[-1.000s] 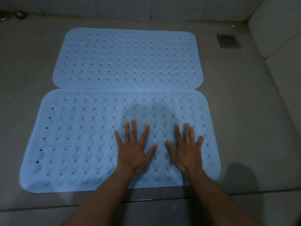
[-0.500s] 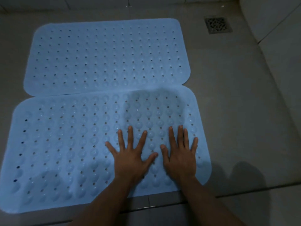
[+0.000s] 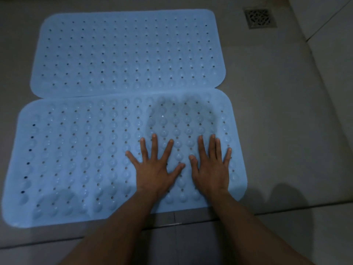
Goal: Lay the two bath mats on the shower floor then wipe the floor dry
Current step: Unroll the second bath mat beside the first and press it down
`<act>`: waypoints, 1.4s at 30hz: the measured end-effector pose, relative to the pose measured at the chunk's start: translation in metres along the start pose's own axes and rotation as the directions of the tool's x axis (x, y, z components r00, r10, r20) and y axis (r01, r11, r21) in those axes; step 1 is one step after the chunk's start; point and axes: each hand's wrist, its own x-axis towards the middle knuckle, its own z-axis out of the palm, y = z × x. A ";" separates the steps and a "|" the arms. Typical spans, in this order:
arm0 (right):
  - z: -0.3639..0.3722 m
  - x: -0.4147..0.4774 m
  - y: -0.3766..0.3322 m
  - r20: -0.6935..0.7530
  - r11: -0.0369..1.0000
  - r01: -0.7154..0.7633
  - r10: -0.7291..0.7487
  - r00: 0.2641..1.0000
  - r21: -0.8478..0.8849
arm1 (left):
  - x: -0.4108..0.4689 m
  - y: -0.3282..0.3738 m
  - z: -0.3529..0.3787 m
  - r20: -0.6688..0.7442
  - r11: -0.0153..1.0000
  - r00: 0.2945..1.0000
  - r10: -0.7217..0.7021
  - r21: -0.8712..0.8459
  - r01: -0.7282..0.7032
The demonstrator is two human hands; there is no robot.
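Observation:
Two light blue perforated bath mats lie flat on the grey shower floor (image 3: 277, 121), long edges touching. The far mat (image 3: 126, 52) sits toward the back wall. The near mat (image 3: 76, 153) lies in front of it, its front edge at the floor's step. My left hand (image 3: 154, 169) and my right hand (image 3: 212, 167) rest palm down, fingers spread, side by side on the right half of the near mat. Neither hand holds anything.
A square metal drain grate (image 3: 259, 17) sits in the floor at the back right. A tiled wall (image 3: 332, 41) rises on the right. A dark step edge (image 3: 191, 224) runs across in front of the near mat.
Both hands stay flat on the near mat in about the same spot. The view has shifted, so the mats sit slightly more to the right in frame.

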 end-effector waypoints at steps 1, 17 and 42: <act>0.001 0.000 0.000 0.003 1.000 -0.003 0.003 1.000 -0.007 | 0.000 0.000 0.000 0.003 1.000 1.000 -0.005 0.001 0.005; 0.002 0.004 0.000 0.040 1.000 0.016 -0.017 0.999 0.019 | 0.001 -0.004 0.004 -0.032 0.994 0.999 0.000 -0.106 -0.003; -0.112 0.026 0.024 0.212 0.983 -0.011 -0.029 0.977 0.184 | 0.028 0.000 -0.111 0.024 0.991 0.995 0.095 -0.098 -0.093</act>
